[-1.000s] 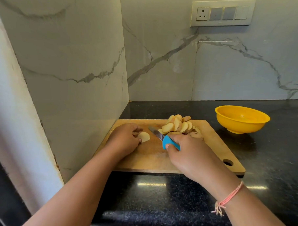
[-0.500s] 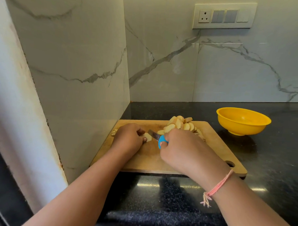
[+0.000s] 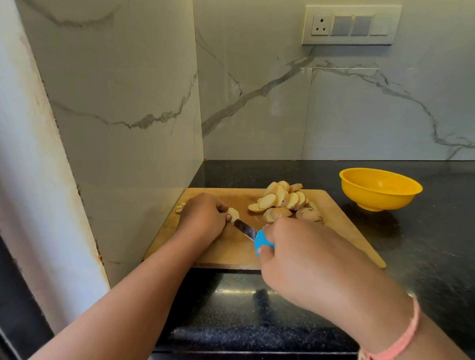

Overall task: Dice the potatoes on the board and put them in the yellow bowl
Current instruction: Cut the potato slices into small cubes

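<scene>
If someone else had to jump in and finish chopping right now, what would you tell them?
Left hand holds one potato slice down on the board.
Right hand grips the blue-handled knife, blade against that slice.
Pile of slices sits at the board's far side; a few cut bits lie beside the left hand.
Yellow bowl stands right of the board, empty.
Done: slicing. Left: dice the slices, move all into the bowl.

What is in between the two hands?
In the head view, the knife bridges them: its blade runs from the right hand to the potato piece held by the left hand, over the cutting board.
</scene>
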Demonstrator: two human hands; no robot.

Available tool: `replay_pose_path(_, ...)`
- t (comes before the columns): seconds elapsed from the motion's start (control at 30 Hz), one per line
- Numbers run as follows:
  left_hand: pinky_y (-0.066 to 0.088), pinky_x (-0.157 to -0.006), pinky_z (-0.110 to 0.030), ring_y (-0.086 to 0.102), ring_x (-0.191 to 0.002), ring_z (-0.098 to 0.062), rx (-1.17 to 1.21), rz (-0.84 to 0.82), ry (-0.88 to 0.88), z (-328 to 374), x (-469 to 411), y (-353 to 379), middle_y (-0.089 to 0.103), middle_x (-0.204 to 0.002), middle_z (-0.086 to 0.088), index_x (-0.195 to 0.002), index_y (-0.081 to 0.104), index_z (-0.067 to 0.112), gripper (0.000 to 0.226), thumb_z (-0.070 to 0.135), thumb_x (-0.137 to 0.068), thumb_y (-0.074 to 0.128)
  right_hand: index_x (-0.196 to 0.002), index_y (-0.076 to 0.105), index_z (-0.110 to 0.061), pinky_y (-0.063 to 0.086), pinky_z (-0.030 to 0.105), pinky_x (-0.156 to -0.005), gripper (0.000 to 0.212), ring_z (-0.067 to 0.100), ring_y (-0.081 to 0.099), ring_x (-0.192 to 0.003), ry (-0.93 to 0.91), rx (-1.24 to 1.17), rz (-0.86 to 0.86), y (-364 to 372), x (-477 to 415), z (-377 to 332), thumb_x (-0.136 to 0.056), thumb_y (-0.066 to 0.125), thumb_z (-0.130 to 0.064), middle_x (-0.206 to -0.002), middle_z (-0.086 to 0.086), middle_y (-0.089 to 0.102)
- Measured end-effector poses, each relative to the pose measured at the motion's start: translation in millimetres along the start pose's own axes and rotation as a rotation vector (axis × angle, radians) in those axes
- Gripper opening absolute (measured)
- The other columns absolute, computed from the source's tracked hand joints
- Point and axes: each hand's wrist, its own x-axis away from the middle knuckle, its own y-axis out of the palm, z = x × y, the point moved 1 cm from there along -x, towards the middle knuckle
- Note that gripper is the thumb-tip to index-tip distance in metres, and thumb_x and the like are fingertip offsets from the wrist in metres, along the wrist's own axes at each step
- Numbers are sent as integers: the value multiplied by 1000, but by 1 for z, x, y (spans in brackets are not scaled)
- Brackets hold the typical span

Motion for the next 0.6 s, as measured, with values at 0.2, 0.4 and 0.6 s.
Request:
replay_pose_path(0.2,40,-74,-21,56,-98,-13,106,47,-7,-7,2,-5,63,-119,2,-121,60,20,28,18,-93,59,-115,57,-21,43,24,-59,26,14,56,-78,41,16,160,10,-15,4,-97,41,-33,-85,-2,56)
replay_pose_path(0.4,38,-58,-16,56,-89,-10,85,69,3,-8,2,-3,66,-111,3,-120,56,23,33,11,-90,61,-107,55,-18,33,22,-50,19,16,53,-77,63,5,109,14,-33,-4,-97,43,-28,-80,-1,51)
replay_pose_path(0.6,37,-62,-18,55,-89,-9,53,73,34,-9,2,-4,65,-108,5,-116,57,23,30,9,-90,59,-110,53,-14,38,25,-55,19,18,52,-79,86,45,33,12,-43,-17,-98,43,-26,-78,2,47)
